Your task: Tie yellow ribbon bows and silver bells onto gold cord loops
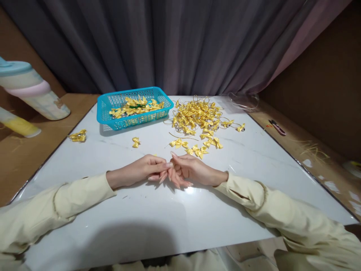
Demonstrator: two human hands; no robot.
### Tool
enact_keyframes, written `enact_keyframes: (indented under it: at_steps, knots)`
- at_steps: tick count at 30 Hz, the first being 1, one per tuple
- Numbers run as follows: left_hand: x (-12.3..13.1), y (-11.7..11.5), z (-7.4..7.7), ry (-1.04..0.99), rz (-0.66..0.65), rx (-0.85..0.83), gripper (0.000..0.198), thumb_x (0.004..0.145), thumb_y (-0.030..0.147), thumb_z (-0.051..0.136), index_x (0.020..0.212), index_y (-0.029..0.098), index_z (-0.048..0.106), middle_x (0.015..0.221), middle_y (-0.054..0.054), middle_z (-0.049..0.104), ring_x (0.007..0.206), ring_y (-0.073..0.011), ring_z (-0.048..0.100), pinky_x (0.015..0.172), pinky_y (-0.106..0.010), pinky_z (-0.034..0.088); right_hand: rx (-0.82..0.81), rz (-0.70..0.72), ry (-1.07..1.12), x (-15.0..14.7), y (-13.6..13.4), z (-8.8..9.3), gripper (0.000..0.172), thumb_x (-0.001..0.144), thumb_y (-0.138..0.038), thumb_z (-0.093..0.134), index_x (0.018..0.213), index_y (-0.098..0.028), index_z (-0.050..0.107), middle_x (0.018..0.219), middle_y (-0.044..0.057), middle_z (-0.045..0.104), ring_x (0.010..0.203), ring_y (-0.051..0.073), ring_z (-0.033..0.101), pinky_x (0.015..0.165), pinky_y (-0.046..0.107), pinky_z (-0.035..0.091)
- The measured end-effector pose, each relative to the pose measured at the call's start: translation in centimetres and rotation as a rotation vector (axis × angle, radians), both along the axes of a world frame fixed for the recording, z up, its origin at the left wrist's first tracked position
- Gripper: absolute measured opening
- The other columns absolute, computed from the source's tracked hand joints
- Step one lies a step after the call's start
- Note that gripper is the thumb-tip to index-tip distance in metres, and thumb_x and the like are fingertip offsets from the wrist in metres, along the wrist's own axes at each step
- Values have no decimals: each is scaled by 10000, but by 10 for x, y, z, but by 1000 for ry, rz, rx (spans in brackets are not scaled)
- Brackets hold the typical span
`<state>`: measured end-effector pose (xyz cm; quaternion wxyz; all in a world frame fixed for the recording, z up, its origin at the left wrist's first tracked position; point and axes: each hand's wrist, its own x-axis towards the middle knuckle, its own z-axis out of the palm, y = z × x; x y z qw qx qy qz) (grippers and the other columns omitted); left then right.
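Over the middle of the white table my left hand (155,168) and my right hand (183,169) meet at the fingertips. Left thumb and forefinger are pinched together; anything between them is too small to make out. The right thumb also lies close to its fingers, which curl loosely, and its hold is unclear. Just beyond the hands lie several loose yellow bows (199,151), with one single bow (136,142) to the left. Farther back is a heap of yellow bows with silver bells and cords (197,114).
A blue basket (135,121) with yellow bows stands at the back left of the table (158,226). Another bow bundle (78,136) lies left. Beyond the left edge is a tumbler (42,94); pink-handled snips (278,128) lie right. A grey curtain hangs behind.
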<state>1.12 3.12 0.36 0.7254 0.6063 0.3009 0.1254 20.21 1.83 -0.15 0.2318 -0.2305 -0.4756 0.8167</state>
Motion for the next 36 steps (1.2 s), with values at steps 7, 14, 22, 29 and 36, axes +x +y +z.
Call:
enact_keyframes:
  at_steps: [7, 14, 22, 29, 36]
  knots:
    - [2, 3, -2, -88, -25, -128, 397, 885, 406, 474, 614, 117, 503, 519, 24, 461, 417, -51, 243, 437, -223, 195, 17, 34, 20, -1, 2, -3, 536, 939, -486, 302, 698, -90, 572, 523, 49, 600, 340, 77, 442, 351, 204, 318]
    - [2, 4, -3, -102, -20, -140, 423, 883, 437, 453, 591, 131, 460, 499, 32, 432, 406, -50, 224, 413, -216, 182, 16, 36, 40, -2, 2, -3, 494, 934, -485, 333, 705, -106, 553, 517, 35, 604, 337, 75, 440, 350, 198, 321]
    - [4, 3, -2, -110, -6, -122, 454, 902, 447, 409, 570, 139, 437, 460, 46, 375, 405, -57, 223, 416, -220, 170, -15, 60, 83, -1, 5, -5, 505, 956, -457, 283, 758, -90, 566, 528, 50, 610, 346, 82, 454, 356, 196, 325]
    - [2, 2, -4, -59, 29, -53, 466, 913, 471, 376, 591, 140, 439, 442, 59, 311, 407, -58, 198, 421, -222, 144, -36, 65, 99, 0, 5, -2, 458, 965, -387, 311, 762, -79, 583, 559, 56, 621, 368, 82, 480, 368, 190, 346]
    - [5, -4, 2, -4, 129, 132, 452, 891, 465, 423, 566, 150, 430, 472, 44, 370, 434, -71, 276, 445, -232, 210, -98, 88, 96, 1, 7, -5, 467, 966, -376, 301, 800, -60, 601, 571, 72, 630, 388, 99, 511, 361, 196, 354]
